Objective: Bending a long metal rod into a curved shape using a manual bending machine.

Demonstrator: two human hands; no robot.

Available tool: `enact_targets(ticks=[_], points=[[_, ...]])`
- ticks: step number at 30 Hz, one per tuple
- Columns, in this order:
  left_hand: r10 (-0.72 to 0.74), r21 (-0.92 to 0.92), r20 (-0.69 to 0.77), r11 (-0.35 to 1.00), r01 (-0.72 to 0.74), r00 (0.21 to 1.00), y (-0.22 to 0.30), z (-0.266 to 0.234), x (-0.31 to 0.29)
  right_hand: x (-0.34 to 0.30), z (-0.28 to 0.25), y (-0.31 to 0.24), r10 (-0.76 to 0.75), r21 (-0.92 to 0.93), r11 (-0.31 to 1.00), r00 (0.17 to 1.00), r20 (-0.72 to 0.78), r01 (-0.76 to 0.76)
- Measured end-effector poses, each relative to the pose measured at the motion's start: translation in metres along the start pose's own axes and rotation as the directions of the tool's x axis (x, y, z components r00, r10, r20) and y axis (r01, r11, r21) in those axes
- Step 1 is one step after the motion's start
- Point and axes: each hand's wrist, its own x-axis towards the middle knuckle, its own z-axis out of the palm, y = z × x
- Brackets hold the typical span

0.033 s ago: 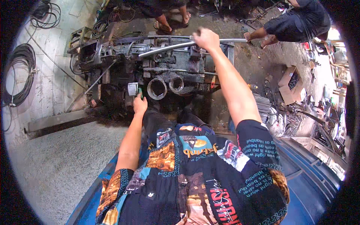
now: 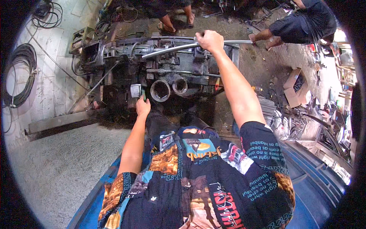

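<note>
My right hand (image 2: 210, 41) is closed around a long, slightly curved grey metal pipe (image 2: 173, 49), which lies slantwise above a greasy dark machine (image 2: 160, 65). The pipe's left end rests near or over the machine's shaft, though contact is hard to tell. Lower and to the left, my left hand (image 2: 143, 107) is closed on a green handle (image 2: 143, 94). Beside that handle is a pale square metal block (image 2: 135, 91); whether they are joined I cannot tell. Two open round metal tubes (image 2: 160, 91) stick out of the machine to the right of my left hand.
Coiled black cable (image 2: 23, 74) hangs on the pale left wall. A thin rod (image 2: 102, 78) leans against the machine. Other people's legs (image 2: 167, 26) are beyond it, and another person (image 2: 293, 26) is at far right. A cardboard box (image 2: 295, 89) and metal scrap lie at right.
</note>
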Motion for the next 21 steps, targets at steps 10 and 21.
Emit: enact_targets(ticks=[10, 21], points=[[-0.061, -0.052, -0.014, 0.997, 0.060, 0.998, -0.012, 0.007, -0.001, 0.006, 0.004, -0.005, 0.068, -0.119, 0.991, 0.995, 0.069, -0.060], [-0.148, -0.063, 0.087, 0.986, 0.153, 0.985, 0.002, -0.008, -0.005, -0.004, 0.002, 0.001, -0.123, -0.155, 0.979, 0.989, 0.078, 0.133]])
